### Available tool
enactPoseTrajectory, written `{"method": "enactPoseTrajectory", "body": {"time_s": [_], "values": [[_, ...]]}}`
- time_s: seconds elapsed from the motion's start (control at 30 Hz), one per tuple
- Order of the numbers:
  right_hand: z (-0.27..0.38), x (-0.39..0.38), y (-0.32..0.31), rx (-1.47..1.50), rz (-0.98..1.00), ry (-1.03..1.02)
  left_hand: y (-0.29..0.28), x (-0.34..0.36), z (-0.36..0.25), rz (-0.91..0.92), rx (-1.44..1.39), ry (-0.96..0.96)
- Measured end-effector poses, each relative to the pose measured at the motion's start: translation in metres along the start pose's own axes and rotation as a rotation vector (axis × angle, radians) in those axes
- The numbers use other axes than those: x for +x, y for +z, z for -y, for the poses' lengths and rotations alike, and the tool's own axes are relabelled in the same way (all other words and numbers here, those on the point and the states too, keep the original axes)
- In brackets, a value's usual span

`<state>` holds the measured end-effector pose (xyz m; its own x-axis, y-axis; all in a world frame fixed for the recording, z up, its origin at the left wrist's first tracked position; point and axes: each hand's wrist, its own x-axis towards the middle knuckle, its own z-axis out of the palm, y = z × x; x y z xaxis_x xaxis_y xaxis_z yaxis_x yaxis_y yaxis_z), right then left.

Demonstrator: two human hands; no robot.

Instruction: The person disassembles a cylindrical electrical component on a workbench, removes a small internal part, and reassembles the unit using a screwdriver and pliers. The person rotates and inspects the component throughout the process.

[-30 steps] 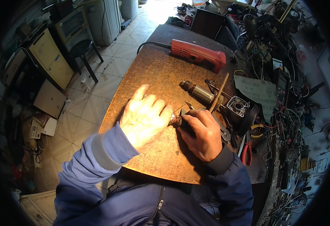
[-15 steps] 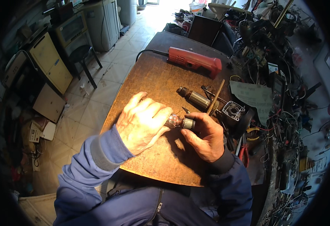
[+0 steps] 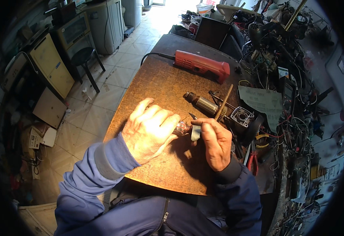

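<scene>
My left hand is wrapped around a motor armature, its copper-coloured windings showing past the fingers. A small grey-green strip, seemingly sandpaper, covers the end of the armature. My right hand pinches that strip between thumb and fingers. Just beyond lies a second armature on the table, beside a wooden stick. A thin dark pointed tool lies behind my right fingertips. Most of the held armature is hidden by my left hand.
A red power tool housing with a cord lies at the table's far side. To the right are a metal gear housing, red-handled pliers, a grey-green printed sheet and tangled wires. A black stool stands on the left.
My right thumb has risen and the fingers have closed further, so the strip now shows as a flat piece over the armature's end. My left hand has barely moved.
</scene>
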<state>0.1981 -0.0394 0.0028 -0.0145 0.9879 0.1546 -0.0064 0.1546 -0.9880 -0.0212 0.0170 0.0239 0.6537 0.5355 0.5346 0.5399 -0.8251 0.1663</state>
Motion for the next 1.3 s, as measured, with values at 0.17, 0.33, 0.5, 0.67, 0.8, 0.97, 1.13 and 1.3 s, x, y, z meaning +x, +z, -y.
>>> {"method": "enactPoseTrajectory", "body": {"time_s": [0.17, 0.33, 0.5, 0.67, 0.8, 0.97, 1.13, 1.3], "values": [[-0.003, -0.004, 0.01, -0.168, -0.125, -0.043, 0.002, 0.0, -0.004, 0.011, 0.023, 0.004], [-0.003, -0.002, 0.012, -0.103, -0.162, -0.094, 0.006, -0.001, -0.004, -0.007, 0.051, -0.004], [-0.005, 0.0, 0.008, -0.216, -0.151, -0.035, 0.011, -0.002, -0.007, -0.016, 0.093, 0.014], [0.01, 0.002, 0.008, -0.18, -0.149, 0.007, 0.016, -0.002, -0.009, -0.015, 0.123, 0.03], [-0.005, 0.006, 0.004, -0.427, -0.14, -0.026, 0.019, -0.003, -0.01, -0.007, 0.151, 0.08], [-0.001, 0.003, 0.004, -0.369, -0.095, -0.071, 0.019, -0.003, -0.01, 0.009, 0.145, 0.073], [0.004, 0.0, 0.003, -0.229, -0.046, 0.002, 0.02, -0.003, -0.006, -0.079, 0.131, 0.049], [0.006, -0.001, 0.001, -0.234, -0.067, -0.051, 0.015, -0.001, -0.008, -0.091, 0.084, 0.015]]}}
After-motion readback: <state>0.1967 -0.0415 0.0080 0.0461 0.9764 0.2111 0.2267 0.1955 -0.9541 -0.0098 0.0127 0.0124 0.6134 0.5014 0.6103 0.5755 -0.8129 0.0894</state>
